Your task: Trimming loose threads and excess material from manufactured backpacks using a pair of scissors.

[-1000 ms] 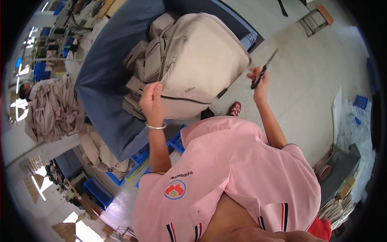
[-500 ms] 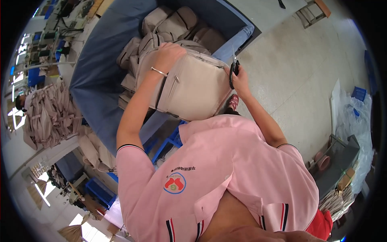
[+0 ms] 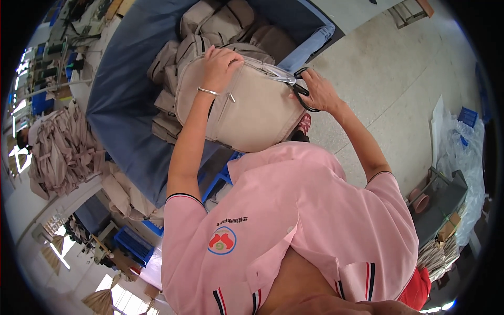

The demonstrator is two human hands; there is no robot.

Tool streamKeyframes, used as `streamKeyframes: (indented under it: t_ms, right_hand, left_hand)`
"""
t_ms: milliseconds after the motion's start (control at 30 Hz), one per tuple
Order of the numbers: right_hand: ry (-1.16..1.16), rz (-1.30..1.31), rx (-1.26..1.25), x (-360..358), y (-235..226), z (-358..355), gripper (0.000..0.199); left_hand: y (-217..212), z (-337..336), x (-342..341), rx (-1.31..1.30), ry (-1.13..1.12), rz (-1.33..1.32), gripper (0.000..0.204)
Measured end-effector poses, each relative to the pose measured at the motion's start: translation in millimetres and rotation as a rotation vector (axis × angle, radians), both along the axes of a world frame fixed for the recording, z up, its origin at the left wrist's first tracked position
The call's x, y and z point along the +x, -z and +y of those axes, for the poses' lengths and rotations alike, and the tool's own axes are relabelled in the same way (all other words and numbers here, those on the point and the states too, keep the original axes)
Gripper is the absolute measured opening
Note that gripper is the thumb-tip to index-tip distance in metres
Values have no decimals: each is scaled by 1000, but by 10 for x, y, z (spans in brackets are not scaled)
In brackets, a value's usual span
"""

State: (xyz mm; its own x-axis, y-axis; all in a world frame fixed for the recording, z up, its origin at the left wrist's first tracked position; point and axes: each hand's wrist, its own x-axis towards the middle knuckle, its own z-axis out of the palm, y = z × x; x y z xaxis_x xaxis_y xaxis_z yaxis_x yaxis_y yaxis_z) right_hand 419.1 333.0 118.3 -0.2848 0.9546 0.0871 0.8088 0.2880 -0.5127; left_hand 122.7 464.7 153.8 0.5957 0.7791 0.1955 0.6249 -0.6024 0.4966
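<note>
Beige bag [image 3: 254, 115] sits against the pile [image 3: 226, 23] in the blue bin [image 3: 123, 105]. The left hand [image 3: 221, 68] lies on its far left edge, pinching or not I cannot tell; scissors [image 3: 287, 79] point leftward along the far edge, handles clasped by the right hand [image 3: 320, 93].

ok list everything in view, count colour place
zippered bag: one, beige, upper centre
scissors: one pair, black and silver, bag's upper-right edge
stacked bags: several, beige-grey, in the bin
fabric-lined bin: one, blue, upper left
fabric heap: one, beige, far left
plastic crates: at least two, blue, lower left
stool: one, brown-topped, upper right
plastic sheeting: one heap, clear, right
round tub: one, pink, right
polo shirt: one, pink, worn
bracelet: one, silver, left wrist
left grip: one, bare, on zippered bag
right grip: one, bare, on scissors
</note>
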Motion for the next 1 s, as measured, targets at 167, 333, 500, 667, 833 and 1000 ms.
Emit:
streamKeyframes:
  t_ms: [167, 333, 500, 667, 833, 1000]
  right_hand:
    - [-29, -22, -76, -118, 14, 135, 61]
    - [-6, -67, -228, -233, -31, 197, 59]
    - [-9, 3, -102, -178, 279, 162, 45]
    - [60, 61, -124, -177, 311, 177, 46]
    - [317, 269, -184, -115, 306, -56, 55]
    - [607, 513, -344, -261, 419, -270, 56]
  left_hand:
    - [16, 14, -7, -10, 4, -19, 10]
    - [41, 20, -25, -35, -2, -35, 10]
    - [76, 62, -35, -41, 5, -39, 11]
    - [82, 114, -64, -76, -47, -168, 7]
    - [286, 529, -939, -266, -646, -613, 28]
    - [997, 155, -2115, -1227, -985, -512, 44]
